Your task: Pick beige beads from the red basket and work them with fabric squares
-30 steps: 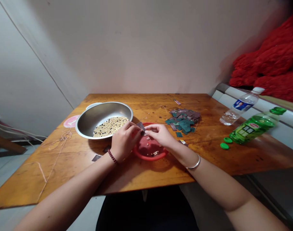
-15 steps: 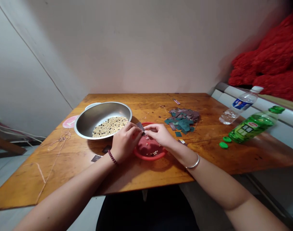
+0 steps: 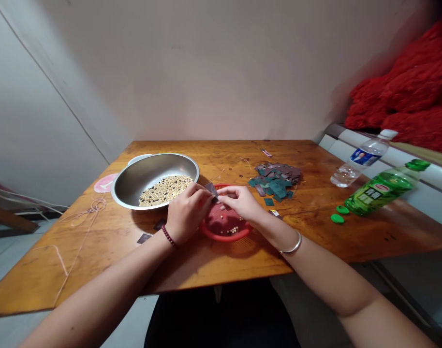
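Observation:
Over the red plastic basket (image 3: 223,238), my left hand (image 3: 187,209) has its fingers closed on a small dark square piece (image 3: 211,189), which looks like stiff sheet or sandpaper. My right hand (image 3: 241,203) meets it there, thumb and forefinger pinched together at the square's lower edge. Whatever is between those right fingertips is too small to tell. Several pale round beads or beans (image 3: 234,230) lie in the basket beneath. Left of my hands stands a steel bowl (image 3: 130,186), tilted in view, with many pale and black round beads or beans (image 3: 166,190) inside.
A pile of green and brown square pieces (image 3: 277,180) lies right of the basket. Farther right are a clear bottle (image 3: 362,157), a green bottle (image 3: 384,191) and green caps (image 3: 337,219). Loose string (image 3: 92,212) and a pink disc (image 3: 105,183) lie at left.
My left hand has shifted very slightly left, and the dark square has tilted a little. My right hand stays almost in place.

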Available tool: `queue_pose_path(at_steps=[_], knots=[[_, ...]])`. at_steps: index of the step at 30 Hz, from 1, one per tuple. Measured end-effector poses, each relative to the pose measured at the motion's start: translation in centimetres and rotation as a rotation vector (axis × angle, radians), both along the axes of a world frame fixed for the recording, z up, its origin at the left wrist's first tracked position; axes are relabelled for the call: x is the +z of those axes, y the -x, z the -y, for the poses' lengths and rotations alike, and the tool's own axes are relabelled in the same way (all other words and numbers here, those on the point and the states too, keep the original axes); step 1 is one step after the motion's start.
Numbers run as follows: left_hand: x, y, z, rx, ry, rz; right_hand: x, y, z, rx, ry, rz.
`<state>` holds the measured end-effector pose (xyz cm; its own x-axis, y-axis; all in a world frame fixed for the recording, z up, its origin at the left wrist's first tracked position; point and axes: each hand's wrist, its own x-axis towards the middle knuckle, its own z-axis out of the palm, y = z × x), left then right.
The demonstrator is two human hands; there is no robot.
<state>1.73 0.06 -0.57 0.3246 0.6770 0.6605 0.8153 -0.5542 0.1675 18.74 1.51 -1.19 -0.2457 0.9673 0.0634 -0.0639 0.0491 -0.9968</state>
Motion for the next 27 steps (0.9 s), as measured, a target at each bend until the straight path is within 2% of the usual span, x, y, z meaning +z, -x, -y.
queue_pose_path(at_steps=[6,12,17,22,27], knots=[[-0.13,-0.06,0.01,-0.045,0.025,0.001,-0.08,-0.02,-0.04,-0.006,0.001,0.003],[-0.09,-0.09,0.01,-0.007,0.010,-0.001,0.20,0.03,0.09,-0.003,0.009,0.003],[-0.04,-0.12,0.04,-0.037,0.022,-0.009,0.27,0.03,0.16,-0.013,0.007,0.021],[-0.01,-0.01,-0.02,0.008,0.006,-0.014,0.13,0.03,0.08,-0.003,0.004,0.004],[0.03,-0.07,0.03,-0.026,0.023,-0.027,0.12,0.04,0.07,-0.016,0.002,0.001]])
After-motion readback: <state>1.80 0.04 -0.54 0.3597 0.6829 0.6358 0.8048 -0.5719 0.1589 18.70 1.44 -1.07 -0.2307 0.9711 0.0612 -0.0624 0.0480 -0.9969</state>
